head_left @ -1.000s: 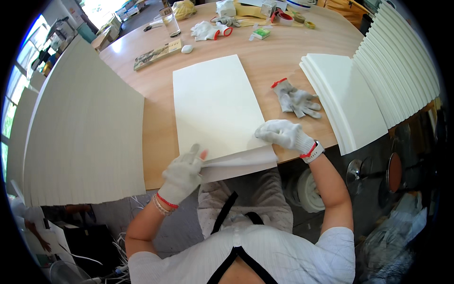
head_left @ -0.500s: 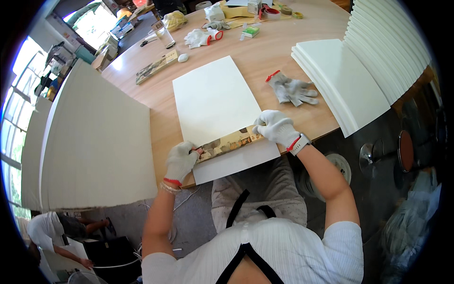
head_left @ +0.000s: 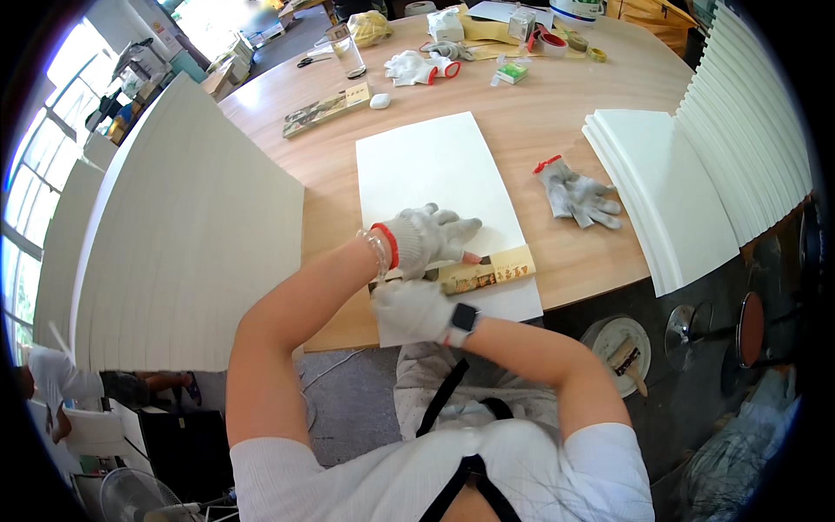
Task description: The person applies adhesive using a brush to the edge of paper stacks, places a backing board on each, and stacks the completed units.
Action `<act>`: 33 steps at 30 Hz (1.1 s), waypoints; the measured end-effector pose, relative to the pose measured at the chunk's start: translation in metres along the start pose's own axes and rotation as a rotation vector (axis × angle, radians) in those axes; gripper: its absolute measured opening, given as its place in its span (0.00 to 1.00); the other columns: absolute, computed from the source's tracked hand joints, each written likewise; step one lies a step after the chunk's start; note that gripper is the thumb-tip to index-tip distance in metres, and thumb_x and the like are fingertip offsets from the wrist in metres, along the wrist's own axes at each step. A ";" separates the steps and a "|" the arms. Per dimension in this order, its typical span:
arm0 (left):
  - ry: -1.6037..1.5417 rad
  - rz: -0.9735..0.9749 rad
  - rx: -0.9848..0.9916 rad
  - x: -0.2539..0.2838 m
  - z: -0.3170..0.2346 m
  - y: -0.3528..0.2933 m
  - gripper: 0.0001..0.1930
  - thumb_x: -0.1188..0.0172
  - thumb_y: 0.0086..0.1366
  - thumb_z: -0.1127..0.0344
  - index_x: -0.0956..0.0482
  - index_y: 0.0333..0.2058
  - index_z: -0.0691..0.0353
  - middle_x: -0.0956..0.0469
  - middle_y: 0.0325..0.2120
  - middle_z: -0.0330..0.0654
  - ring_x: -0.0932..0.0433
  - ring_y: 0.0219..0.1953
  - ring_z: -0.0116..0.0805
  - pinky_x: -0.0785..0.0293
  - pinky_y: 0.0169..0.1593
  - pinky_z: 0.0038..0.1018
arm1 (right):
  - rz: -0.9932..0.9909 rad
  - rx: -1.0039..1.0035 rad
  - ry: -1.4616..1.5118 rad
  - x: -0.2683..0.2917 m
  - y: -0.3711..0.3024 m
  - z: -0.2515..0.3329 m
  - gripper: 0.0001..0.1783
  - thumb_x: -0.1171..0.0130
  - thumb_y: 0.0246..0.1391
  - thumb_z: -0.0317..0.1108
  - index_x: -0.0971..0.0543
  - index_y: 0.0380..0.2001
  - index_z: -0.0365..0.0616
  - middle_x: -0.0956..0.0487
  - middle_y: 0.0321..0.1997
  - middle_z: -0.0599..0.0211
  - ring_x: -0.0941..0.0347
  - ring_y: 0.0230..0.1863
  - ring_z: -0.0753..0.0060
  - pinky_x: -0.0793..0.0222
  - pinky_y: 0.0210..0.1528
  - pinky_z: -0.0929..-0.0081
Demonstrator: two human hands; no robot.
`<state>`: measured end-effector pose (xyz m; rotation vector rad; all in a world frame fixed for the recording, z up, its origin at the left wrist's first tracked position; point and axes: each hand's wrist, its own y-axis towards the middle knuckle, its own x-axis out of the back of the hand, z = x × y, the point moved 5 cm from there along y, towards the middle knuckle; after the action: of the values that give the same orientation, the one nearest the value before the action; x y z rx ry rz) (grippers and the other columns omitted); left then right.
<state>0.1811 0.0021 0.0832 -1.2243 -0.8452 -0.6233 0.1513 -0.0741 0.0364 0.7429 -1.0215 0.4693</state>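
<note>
A large white sheet (head_left: 439, 161) lies at the table's near edge, with a narrow printed paper band (head_left: 487, 271) across its lower part. Both my hands wear white knit gloves with red cuffs. My left hand (head_left: 426, 239) rests over the sheet and the band's upper edge, fingers stretched out and the bare thumb tip touching the band. Just nearer to me, my right hand (head_left: 413, 311) is over the band's left part, hiding it. Its fingers are blurred and partly hidden. A dark watch (head_left: 464, 318) is on my right wrist.
A tall stack of white sheets (head_left: 191, 244) stands at left; folded white sheets (head_left: 665, 187) lie at right. A grey glove (head_left: 578, 193), a stack of printed bands (head_left: 326, 110), a glass (head_left: 346, 52), white gloves (head_left: 422, 68) and tape rolls (head_left: 552, 45) are on the table.
Both hands have left the band's two ends. My left hand has moved right and opened over the band; my right hand has swept left to its left part.
</note>
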 end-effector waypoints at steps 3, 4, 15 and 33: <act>-0.040 -0.047 0.006 -0.001 0.001 0.003 0.46 0.29 0.44 0.66 0.38 0.61 0.21 0.53 0.69 0.35 0.46 0.67 0.44 0.30 0.61 0.38 | -0.141 -0.022 0.064 -0.021 0.010 0.000 0.05 0.45 0.46 0.33 0.26 0.25 0.44 0.25 0.25 0.62 0.22 0.24 0.61 0.28 0.18 0.65; -0.039 -0.077 -0.004 -0.004 0.001 0.004 0.46 0.30 0.44 0.67 0.38 0.61 0.21 0.53 0.69 0.35 0.45 0.67 0.44 0.30 0.61 0.37 | -0.207 0.015 0.081 -0.024 0.008 -0.002 0.05 0.44 0.46 0.34 0.26 0.23 0.45 0.27 0.23 0.63 0.23 0.22 0.62 0.29 0.16 0.65; 0.056 0.176 0.049 0.012 -0.015 0.001 0.53 0.24 0.40 0.59 0.45 0.64 0.21 0.52 0.69 0.33 0.48 0.68 0.44 0.32 0.62 0.37 | -0.257 -0.388 -0.132 0.124 -0.214 -0.171 0.04 0.38 0.47 0.32 0.21 0.28 0.46 0.22 0.29 0.65 0.24 0.33 0.58 0.27 0.35 0.66; -3.255 -0.942 0.407 -0.123 -0.097 -0.037 0.16 0.44 0.65 0.50 0.33 0.25 0.51 0.44 0.14 0.28 0.45 0.12 0.20 0.46 0.15 0.18 | -0.240 -0.975 1.625 0.069 -0.077 -0.198 0.24 0.39 0.56 0.45 0.25 0.49 0.38 0.20 0.37 0.63 0.22 0.35 0.73 0.26 0.34 0.79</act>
<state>0.1043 -0.1048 -0.0093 0.0105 1.9317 -1.0103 0.3509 0.0220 0.0100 -0.4675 0.4370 0.1771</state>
